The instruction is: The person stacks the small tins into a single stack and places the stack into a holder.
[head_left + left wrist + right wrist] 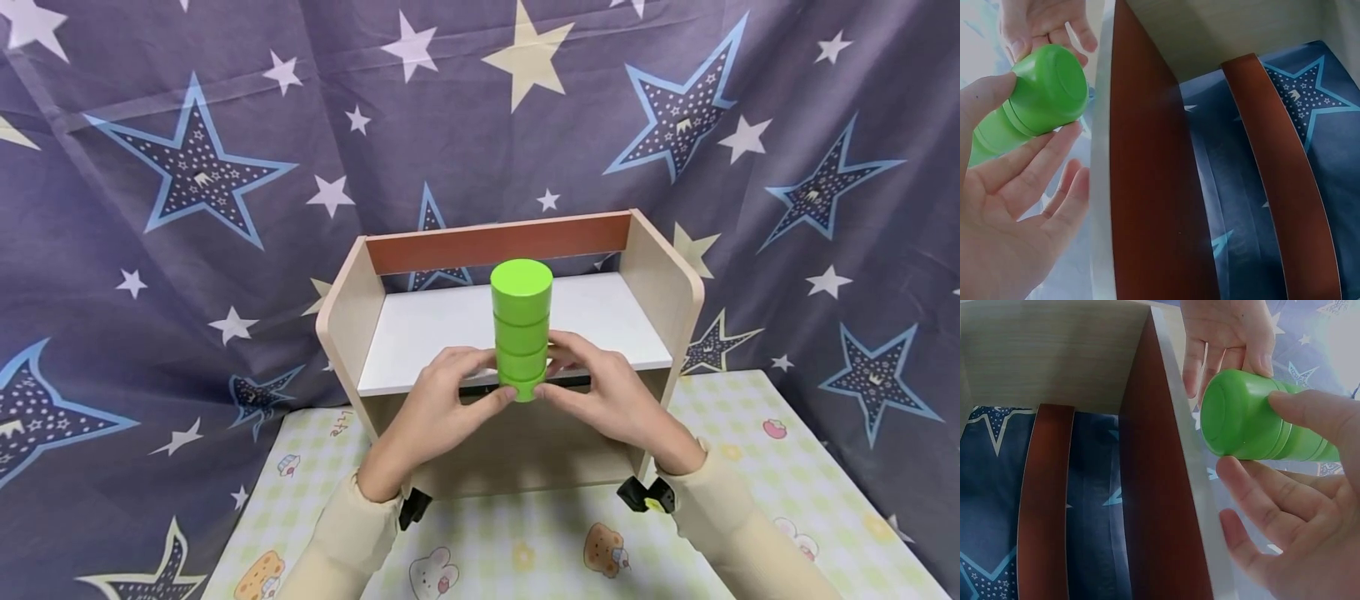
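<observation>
A bright green tapered cylindrical container (pixel 522 312) with ring grooves stands upright in both hands, its wide flat top uppermost. My left hand (pixel 444 404) pinches it low on the left, thumb at the front and fingers behind. On the other side, my right hand (pixel 609 398) holds the lower part the same way. In the left wrist view, the container's round base (pixel 1069 78) shows between thumb and fingertips. The right wrist view shows the green container (pixel 1247 415) close to the shelf board's front edge (pixel 1188 444), over which it overlaps in the head view.
A small wooden shelf unit (pixel 667 283) with a white board (pixel 427 325) and a reddish-brown back rail (pixel 495 247) stands on a checked tablecloth (pixel 738 467). Behind it hangs a dark star-patterned curtain (pixel 465 125). Beneath the board is an open compartment (pixel 517 450).
</observation>
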Demonstrator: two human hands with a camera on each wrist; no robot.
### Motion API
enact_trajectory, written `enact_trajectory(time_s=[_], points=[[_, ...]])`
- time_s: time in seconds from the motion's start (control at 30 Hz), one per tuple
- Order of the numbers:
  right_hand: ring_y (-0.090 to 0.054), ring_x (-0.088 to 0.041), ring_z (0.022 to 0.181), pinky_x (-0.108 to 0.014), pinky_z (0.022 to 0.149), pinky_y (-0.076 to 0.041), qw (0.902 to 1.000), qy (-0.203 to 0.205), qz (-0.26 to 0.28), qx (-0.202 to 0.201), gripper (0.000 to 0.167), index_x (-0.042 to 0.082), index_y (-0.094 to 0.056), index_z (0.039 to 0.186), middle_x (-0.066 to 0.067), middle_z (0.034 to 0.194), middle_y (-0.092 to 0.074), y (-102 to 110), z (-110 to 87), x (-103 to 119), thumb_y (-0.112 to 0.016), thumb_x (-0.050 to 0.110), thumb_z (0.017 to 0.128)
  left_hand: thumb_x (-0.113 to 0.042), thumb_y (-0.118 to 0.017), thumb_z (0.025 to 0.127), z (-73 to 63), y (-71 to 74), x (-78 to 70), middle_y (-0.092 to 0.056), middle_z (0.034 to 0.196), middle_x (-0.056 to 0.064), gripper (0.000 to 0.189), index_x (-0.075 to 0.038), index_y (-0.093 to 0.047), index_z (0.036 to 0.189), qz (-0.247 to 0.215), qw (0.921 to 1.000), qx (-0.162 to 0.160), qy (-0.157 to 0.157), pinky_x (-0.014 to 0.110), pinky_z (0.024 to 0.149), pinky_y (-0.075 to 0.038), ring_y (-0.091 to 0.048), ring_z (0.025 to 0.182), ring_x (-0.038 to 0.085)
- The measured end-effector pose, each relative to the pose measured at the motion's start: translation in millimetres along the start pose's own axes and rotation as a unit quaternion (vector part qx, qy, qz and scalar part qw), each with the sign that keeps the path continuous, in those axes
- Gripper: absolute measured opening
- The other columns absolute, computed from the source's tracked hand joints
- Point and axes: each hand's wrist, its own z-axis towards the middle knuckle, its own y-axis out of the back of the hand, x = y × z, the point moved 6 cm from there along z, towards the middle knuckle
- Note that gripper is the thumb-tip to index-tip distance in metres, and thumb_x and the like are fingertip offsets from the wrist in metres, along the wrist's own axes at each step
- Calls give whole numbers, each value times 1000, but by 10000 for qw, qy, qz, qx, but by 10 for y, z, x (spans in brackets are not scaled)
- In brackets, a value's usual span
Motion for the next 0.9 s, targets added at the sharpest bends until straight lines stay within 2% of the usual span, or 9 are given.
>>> enact_trajectory(time_s=[0.13,0.33,0.53,0.9], points=[[-69,-20,93,-44,84,-55,9999,-115,108,30,63,11,-51,144,-3,116,-71,-12,38,-70,-79,11,88,-40,-73,92,53,-26,66,-65,122,-9,44,-22,-67,131,-24,9999,90,124,44,95,-46,-53,117,13],[-67,-15,90,-39,84,-56,9995,-228,215,20,61,9,-51,143,-4,111,-72,-11,102,-126,-79,9,88,-43,-72,93,128,-54,149,-64,124,-12,42,-26,-67,131,-202,9992,183,282,40,93,-49,-54,116,12],[-67,-15,89,-38,79,-56,9991,-373,195,-42,58,8,-53,141,-4,112,-72,-12,151,-169,-78,10,89,-40,-72,93,194,-62,207,-65,123,-13,39,-25,-68,128,-180,9989,188,385,40,93,-48,-55,114,12],[-67,-14,90,-40,82,-54,9988,-472,-74,-105,58,10,-52,143,-5,114,-71,-26,186,-226,-77,14,91,-39,-71,94,238,-74,280,-67,119,-12,39,-23,-68,129,-138,9980,187,584,43,95,-46,-57,112,14]])
